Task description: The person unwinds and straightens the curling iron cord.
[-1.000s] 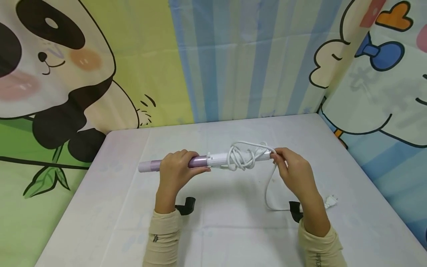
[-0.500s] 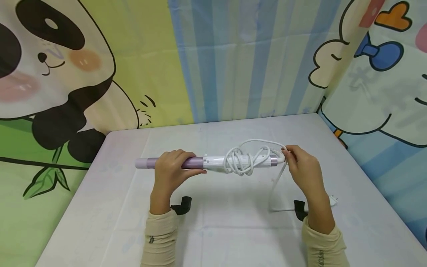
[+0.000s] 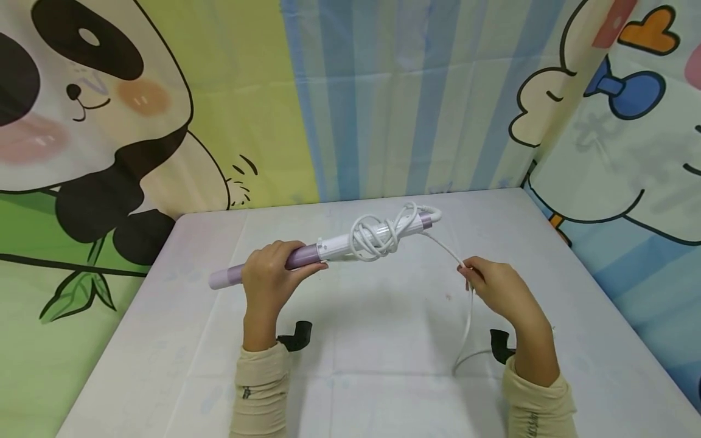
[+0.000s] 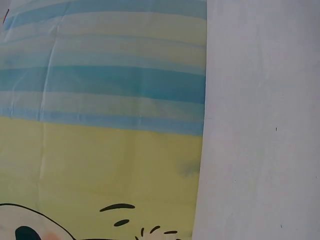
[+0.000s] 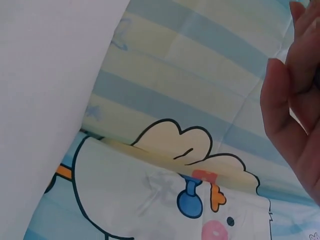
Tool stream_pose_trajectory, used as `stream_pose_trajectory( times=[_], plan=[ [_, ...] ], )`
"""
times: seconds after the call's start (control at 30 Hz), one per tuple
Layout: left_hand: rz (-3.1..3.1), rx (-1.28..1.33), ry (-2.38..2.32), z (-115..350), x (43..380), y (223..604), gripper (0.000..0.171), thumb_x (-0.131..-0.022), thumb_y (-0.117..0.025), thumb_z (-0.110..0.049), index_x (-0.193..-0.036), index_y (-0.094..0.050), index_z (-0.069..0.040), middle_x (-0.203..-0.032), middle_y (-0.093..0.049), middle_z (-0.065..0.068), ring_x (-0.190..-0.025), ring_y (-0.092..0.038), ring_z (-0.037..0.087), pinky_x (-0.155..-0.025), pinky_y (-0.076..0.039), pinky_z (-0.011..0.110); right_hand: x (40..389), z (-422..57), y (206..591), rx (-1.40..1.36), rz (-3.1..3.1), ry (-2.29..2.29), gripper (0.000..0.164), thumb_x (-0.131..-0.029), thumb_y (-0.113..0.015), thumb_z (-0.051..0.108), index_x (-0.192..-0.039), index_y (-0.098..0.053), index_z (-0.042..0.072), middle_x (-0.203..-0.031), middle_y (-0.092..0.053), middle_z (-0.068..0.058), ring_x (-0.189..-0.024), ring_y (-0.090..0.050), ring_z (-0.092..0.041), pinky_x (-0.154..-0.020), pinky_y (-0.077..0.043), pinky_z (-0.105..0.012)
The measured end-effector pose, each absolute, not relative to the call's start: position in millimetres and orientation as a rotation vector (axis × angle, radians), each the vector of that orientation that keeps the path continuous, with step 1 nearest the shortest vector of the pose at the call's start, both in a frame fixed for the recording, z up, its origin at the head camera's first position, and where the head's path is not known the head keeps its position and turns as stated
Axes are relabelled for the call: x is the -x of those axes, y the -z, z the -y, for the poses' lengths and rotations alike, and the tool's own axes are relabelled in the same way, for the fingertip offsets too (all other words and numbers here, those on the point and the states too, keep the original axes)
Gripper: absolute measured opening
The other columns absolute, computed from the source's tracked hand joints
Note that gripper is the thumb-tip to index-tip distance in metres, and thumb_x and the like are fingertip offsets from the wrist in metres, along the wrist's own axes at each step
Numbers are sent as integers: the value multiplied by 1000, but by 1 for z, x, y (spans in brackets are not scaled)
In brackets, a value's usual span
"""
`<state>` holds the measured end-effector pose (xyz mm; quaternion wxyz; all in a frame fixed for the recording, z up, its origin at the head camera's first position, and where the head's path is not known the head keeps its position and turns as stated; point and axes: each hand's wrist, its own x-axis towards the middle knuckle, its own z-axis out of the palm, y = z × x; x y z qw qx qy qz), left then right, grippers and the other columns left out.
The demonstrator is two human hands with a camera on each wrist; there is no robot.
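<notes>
The left hand (image 3: 272, 269) curls round a purple-and-white wand (image 3: 334, 246), held tilted above the table (image 3: 378, 347). The right hand (image 3: 501, 289), closed to a pinch, holds a white cord (image 3: 391, 233) whose coils wrap the wand.

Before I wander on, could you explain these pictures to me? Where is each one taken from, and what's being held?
No machine here, only someone working bare-handed. The big picture is taken from the head, looking forward and down; the two small ones come from the wrists. In the head view, the left hand grips a purple-and-white rod above a white table. A white cord is wound round the rod's white part, and the right hand pinches a loose stretch of it. Its lower end appears to rest on the table. The left wrist view catches no hand, mostly the patterned backdrop; the right one shows part of the right hand.
</notes>
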<state>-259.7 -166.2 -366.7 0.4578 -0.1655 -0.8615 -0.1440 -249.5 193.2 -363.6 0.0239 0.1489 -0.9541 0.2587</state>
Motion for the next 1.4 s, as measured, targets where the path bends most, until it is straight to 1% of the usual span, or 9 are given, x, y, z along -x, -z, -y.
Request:
stream_pose_trajectory(
  times=[0.23,0.53,0.7,0.9,1.1,1.17,1.23,1.33,1.4],
  plan=[
    [2137,342,335,166,259,365,51,-56,-80,-50,-83,-68,-8,-70,-68,7,-58,-62,21,-52,-42,36,242,-193,357,-694,3012,-882,14,-92,-51,11,-96,-62,4,-68,-56,5,-62,-45,-8,-56,-36,-23],
    [2143,294,338,166,260,368,53,-51,-81,-50,-81,-68,-8,-68,-67,8,-56,-61,22,-50,-40,35,236,-185,352,-863,3047,-948,15,-93,-50,14,-96,-63,6,-69,-56,7,-59,-42,-3,-51,-35,-21],
    [2173,260,324,166,260,368,54,-53,-80,-51,-82,-68,-8,-68,-67,8,-56,-61,21,-50,-41,35,231,-183,348,-1056,3003,-1049,16,-93,-50,15,-99,-64,7,-70,-59,8,-56,-41,2,-49,-34,-19],
    [2226,244,298,166,261,369,53,-54,-80,-51,-82,-67,-8,-68,-67,8,-56,-60,21,-50,-42,35,225,-183,344,-1258,2932,-1180,14,-94,-50,19,-94,-63,13,-68,-54,14,-58,-42,3,-51,-38,-17],
    [2318,261,270,163,261,370,51,-57,-79,-51,-83,-68,-9,-70,-67,7,-58,-60,21,-53,-42,34,219,-187,342,-1557,2539,-1399,16,-90,-51,1,-99,-62,10,-72,-60,6,-67,-56,-4,-61,-47,-19],
    [2338,291,266,163,261,371,50,-56,-80,-50,-83,-68,-10,-70,-67,7,-58,-60,21,-53,-42,34,219,-187,343,-1528,2371,-1435,20,-88,-51,-6,-100,-61,7,-74,-62,1,-68,-57,-5,-62,-48,-19],
    [2350,338,259,162,261,371,49,-54,-82,-49,-82,-68,-11,-70,-67,5,-58,-60,20,-54,-42,34,222,-186,345,-1381,2256,-1431,20,-86,-53,-9,-99,-61,4,-75,-64,-1,-67,-56,-6,-62,-48,-18],
    [2357,427,253,162,261,372,49,-51,-83,-49,-80,-67,-12,-69,-67,3,-58,-60,19,-54,-42,33,229,-186,350,-1044,2159,-1370,18,-83,-54,-13,-95,-61,-1,-76,-65,4,-65,-53,-5,-61,-45,-15],
    [2359,481,247,162,262,372,49,-50,-82,-50,-79,-67,-12,-69,-67,2,-59,-60,17,-55,-42,32,235,-188,353,-806,2118,-1329,17,-82,-55,-14,-94,-61,-3,-77,-64,12,-63,-50,-3,-60,-42,-12]
  ],
)
